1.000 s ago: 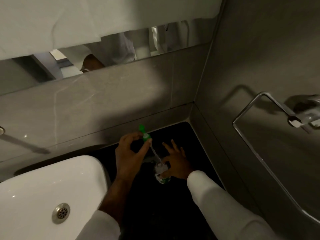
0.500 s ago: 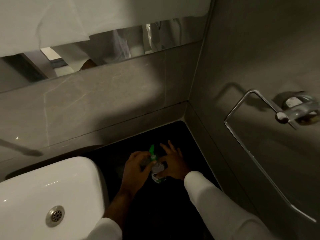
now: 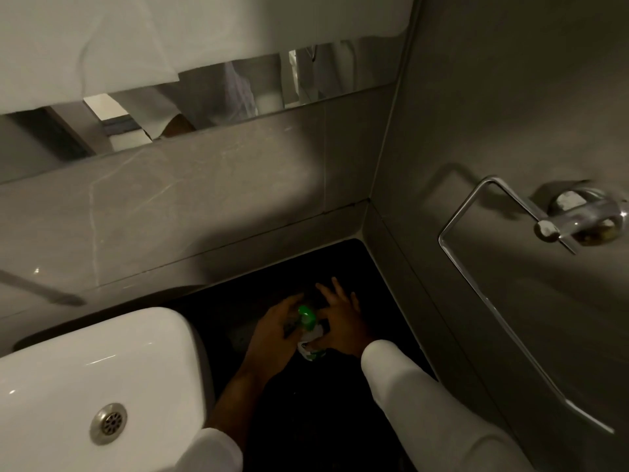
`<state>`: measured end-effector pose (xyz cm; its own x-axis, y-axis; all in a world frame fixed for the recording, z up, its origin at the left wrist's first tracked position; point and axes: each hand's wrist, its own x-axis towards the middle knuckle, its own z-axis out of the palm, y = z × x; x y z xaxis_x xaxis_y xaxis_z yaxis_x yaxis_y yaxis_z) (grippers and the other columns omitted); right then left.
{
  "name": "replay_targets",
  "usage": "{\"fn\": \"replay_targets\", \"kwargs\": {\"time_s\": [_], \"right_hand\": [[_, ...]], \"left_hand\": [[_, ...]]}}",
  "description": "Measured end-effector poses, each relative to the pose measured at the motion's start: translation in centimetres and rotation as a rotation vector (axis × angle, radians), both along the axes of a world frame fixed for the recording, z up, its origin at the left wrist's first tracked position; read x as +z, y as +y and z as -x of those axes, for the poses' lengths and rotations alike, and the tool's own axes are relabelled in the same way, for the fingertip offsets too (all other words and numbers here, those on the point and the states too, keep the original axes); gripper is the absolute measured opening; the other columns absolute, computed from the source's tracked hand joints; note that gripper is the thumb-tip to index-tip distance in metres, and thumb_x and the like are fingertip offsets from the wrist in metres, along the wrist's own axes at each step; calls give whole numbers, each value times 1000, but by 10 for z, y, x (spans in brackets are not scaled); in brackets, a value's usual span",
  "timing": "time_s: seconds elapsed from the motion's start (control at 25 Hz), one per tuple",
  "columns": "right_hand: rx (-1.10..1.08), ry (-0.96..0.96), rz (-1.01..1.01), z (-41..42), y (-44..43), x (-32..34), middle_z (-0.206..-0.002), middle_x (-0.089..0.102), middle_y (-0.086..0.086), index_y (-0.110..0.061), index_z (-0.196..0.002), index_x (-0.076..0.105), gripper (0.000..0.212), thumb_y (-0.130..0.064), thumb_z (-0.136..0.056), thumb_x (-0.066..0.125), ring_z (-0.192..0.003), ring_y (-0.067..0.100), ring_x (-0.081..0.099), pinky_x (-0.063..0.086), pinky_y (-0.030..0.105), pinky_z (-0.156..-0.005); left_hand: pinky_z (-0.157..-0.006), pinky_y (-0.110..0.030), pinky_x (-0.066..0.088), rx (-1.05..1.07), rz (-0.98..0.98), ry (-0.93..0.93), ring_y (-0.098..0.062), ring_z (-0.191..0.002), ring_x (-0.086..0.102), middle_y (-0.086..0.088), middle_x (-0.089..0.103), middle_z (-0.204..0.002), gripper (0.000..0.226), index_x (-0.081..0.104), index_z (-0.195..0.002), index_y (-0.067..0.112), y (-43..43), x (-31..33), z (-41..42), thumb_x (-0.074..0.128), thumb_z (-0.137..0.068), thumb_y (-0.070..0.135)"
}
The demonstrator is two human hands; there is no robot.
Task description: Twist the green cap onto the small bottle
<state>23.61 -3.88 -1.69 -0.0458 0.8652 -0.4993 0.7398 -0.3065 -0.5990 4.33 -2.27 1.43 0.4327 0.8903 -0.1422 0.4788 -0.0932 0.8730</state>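
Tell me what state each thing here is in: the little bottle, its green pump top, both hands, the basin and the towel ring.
Small bottle: upright on the dark counter, gripped by the right hand.
Green pump top: sitting on the bottle's neck, held by the left hand.
Left hand: fingers curled round the pump top.
Right hand: thumb round the bottle, fingers spread.
Basin: looks dry; no water visible.
Towel ring: bare; no towel.

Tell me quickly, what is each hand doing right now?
Left hand: grips the green pump top.
Right hand: holds the small bottle, upper fingers spread.
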Motion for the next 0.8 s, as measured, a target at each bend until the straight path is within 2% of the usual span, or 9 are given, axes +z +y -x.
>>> {"fn": "replay_targets", "kwargs": {"time_s": [0.08,0.16,0.28,0.36,0.48,0.56,0.64,0.72,0.8], "right_hand": [[39,-31,-33,-1,-1,1,-176,-5,-7,-26,-149,54,90,-54,-70,87,-163,36,-10,3,59,-130],[37,-38,-51,3,-1,0,-176,-4,-7,-26,-147,56,87,-53,-71,86,-163,33,-11,2,58,-130],[8,-27,-40,4,-3,-2,-176,-3,-8,-28,-149,54,89,-55,-70,86,-163,33,-9,4,58,-130],[20,-25,-64,1,-4,-4,-176,0,-8,-26,-144,60,83,-55,-71,85,-163,31,-9,1,57,-130],[81,-71,-114,2,-5,-6,-175,5,-10,-28,-130,72,65,-56,-72,83,-163,28,-11,-1,57,-130],[58,-56,-106,4,-5,-7,-175,6,-9,-28,-128,73,64,-57,-72,83,-163,30,-10,1,59,-129],[50,-46,-112,1,-5,-11,-175,7,-9,-29,-129,72,68,-59,-70,83,-163,30,-10,2,60,-129],[32,-41,-83,0,-5,-11,-176,5,-9,-31,-136,67,76,-61,-67,83,-163,30,-9,1,59,-130],[17,-44,-66,3,-5,-10,-175,6,-9,-31,-137,66,79,-62,-66,81,-163,29,-8,3,60,-130]], "left_hand": [[-96,-9,45,-6,94,-86,8,-122,55,11,54,-140,68,46,-146,25,-4,-3,0,77,-86,10],[-89,-6,46,98,73,-26,2,-117,59,19,58,-128,65,54,-136,24,-8,-6,-4,86,-79,23],[-78,-1,46,158,30,9,-5,-107,66,23,64,-112,52,57,-122,34,-7,-8,-5,82,-81,14],[-85,-4,47,87,73,-75,-3,-115,64,21,61,-124,60,52,-133,39,-11,-9,-4,76,-86,11],[-90,-13,50,141,117,-98,-1,-116,62,14,60,-130,73,48,-141,29,-16,-10,-6,84,-78,27],[-82,-8,51,205,90,-30,-3,-108,67,16,66,-117,61,53,-127,37,-14,-12,-7,87,-78,23],[-86,-10,52,150,81,-28,-5,-112,67,19,69,-118,59,51,-126,48,-13,-16,-5,77,-87,11],[-97,-18,52,119,146,-123,-4,-121,62,18,63,-133,60,49,-138,42,-19,-17,-6,74,-91,13],[-97,-21,53,182,137,-134,-3,-119,62,11,63,-132,63,51,-138,32,-24,-16,-10,83,-84,29]]}}
